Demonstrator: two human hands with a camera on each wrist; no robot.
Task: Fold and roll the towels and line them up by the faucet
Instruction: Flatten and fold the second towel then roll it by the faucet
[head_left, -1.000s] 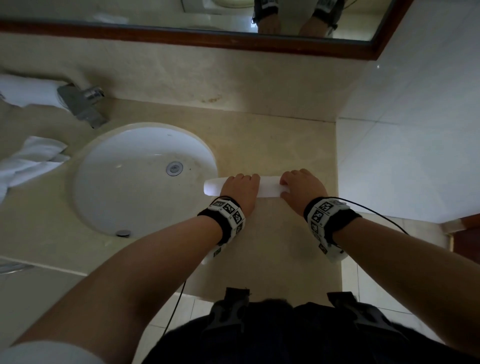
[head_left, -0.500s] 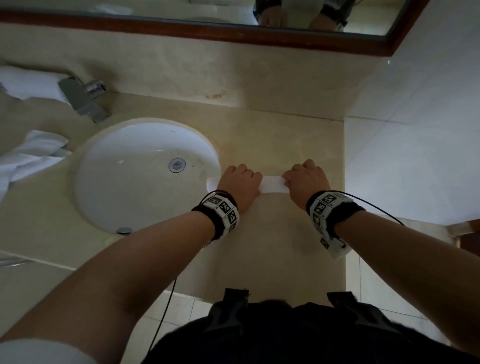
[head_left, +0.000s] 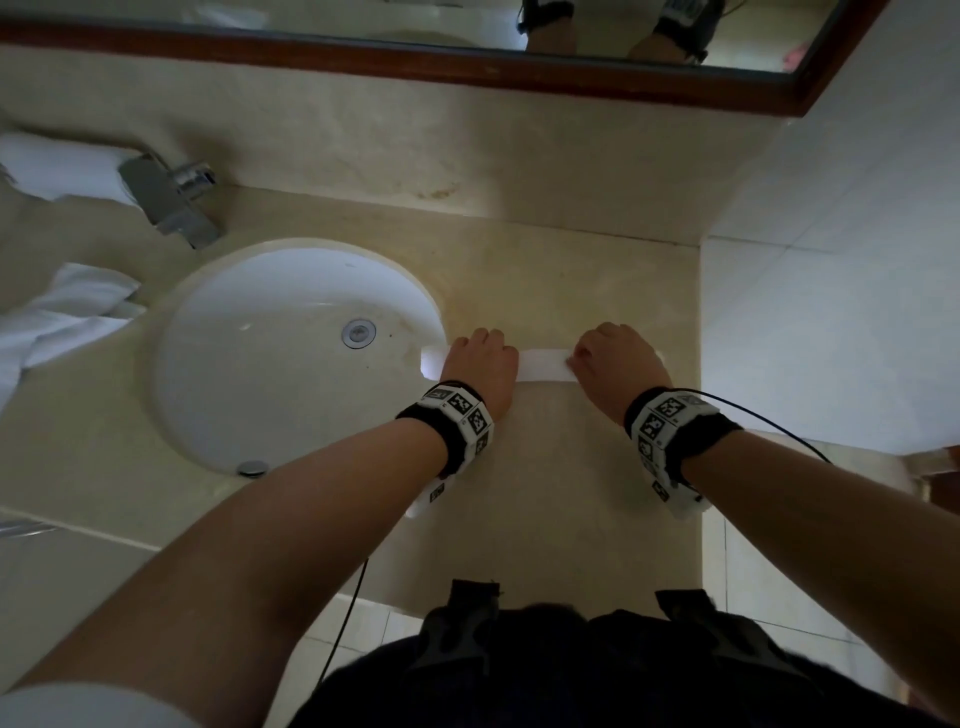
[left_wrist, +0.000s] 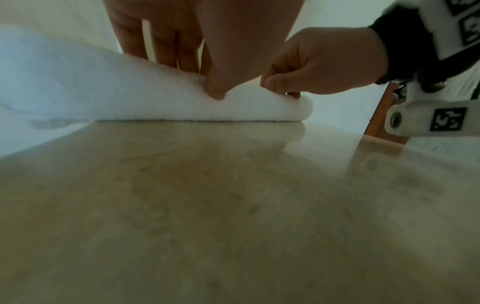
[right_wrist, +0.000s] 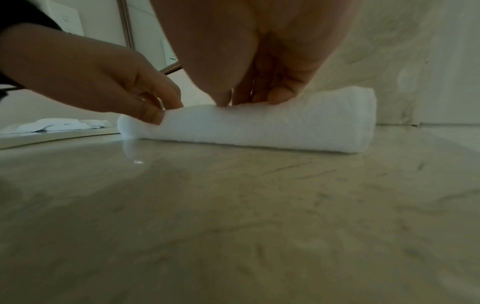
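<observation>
A white towel roll (head_left: 543, 365) lies across the beige counter (head_left: 561, 467), just right of the sink (head_left: 270, 395). My left hand (head_left: 479, 356) grips its left part: the thumb (left_wrist: 215, 86) presses the near side and the fingers (left_wrist: 166, 45) curl over the far side. My right hand (head_left: 615, 357) grips the right part with curled fingers (right_wrist: 275, 96). In the right wrist view the towel roll (right_wrist: 285, 129) rests flat on the counter, with the left hand (right_wrist: 109, 86) pinching its left end. Another rolled white towel (head_left: 62, 166) lies behind the faucet (head_left: 174, 202).
Loose white towels (head_left: 57, 317) lie crumpled on the counter left of the sink. A wood-framed mirror (head_left: 467, 57) runs above the backsplash. A tiled wall (head_left: 831, 312) closes off the right side. The counter's front edge is near my body.
Both hands stay on the roll, and their fingers have curled further over it. The roll has barely shifted on the counter. The head view has tilted slightly.
</observation>
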